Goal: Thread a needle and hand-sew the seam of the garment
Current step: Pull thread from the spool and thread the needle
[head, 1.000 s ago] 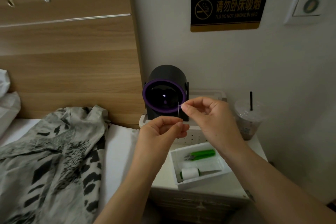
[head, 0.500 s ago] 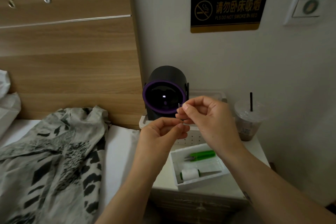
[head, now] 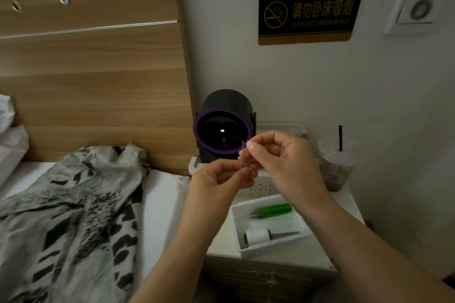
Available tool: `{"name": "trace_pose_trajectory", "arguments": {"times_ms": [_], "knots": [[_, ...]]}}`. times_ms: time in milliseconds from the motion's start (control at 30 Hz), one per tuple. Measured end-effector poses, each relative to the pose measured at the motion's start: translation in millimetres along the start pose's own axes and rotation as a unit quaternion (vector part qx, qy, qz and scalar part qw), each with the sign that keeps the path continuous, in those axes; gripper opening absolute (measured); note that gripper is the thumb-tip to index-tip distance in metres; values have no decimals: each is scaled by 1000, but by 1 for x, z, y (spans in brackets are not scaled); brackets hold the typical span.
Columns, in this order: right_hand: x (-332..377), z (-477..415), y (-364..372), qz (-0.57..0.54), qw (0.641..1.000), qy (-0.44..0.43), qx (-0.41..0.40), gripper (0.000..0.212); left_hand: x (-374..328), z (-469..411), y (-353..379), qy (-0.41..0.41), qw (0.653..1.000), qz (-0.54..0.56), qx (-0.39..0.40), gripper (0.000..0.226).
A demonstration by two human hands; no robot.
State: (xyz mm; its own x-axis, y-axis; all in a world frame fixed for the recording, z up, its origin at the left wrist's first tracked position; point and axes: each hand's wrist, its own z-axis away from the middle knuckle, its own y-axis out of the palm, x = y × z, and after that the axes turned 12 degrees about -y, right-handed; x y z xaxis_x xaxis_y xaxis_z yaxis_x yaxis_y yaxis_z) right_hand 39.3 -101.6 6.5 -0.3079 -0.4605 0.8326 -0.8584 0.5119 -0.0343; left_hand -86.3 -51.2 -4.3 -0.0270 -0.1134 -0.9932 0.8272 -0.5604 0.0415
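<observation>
Both hands meet above the white tabletop (head: 221,245), in front of a black gadget (head: 225,102) with a purple ring. Left hand (head: 216,179) pinches the needle (head: 243,152) upright by its lower end. Right hand (head: 283,160) has thumb and forefinger pinched beside the needle's top; what it holds is too fine to tell. White tray (head: 275,245) holds green snips (head: 273,211) and thread spool (head: 257,236). Drink cup (head: 337,167) at right. Patterned garment (head: 73,216) lies on the bed (head: 162,204), below the wooden headboard (head: 93,81). No-smoking sign (head: 310,13) on wall.

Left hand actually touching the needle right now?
Touching. In the head view the needle stands upright and its lower end runs in between the pinched thumb and forefinger tips of the left hand, with no gap showing.
</observation>
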Motion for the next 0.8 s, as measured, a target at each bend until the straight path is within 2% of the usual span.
{"name": "trace_pose_trajectory", "arguments": {"times_ms": [533, 800], "knots": [[0, 0, 0, 13, 1000, -3, 13, 5, 1, 1, 0, 3, 1000, -14, -5, 7], [1, 0, -3, -22, 999, 19, 25, 8, 1, 2, 0, 19, 999, -29, -2, 8]]}}
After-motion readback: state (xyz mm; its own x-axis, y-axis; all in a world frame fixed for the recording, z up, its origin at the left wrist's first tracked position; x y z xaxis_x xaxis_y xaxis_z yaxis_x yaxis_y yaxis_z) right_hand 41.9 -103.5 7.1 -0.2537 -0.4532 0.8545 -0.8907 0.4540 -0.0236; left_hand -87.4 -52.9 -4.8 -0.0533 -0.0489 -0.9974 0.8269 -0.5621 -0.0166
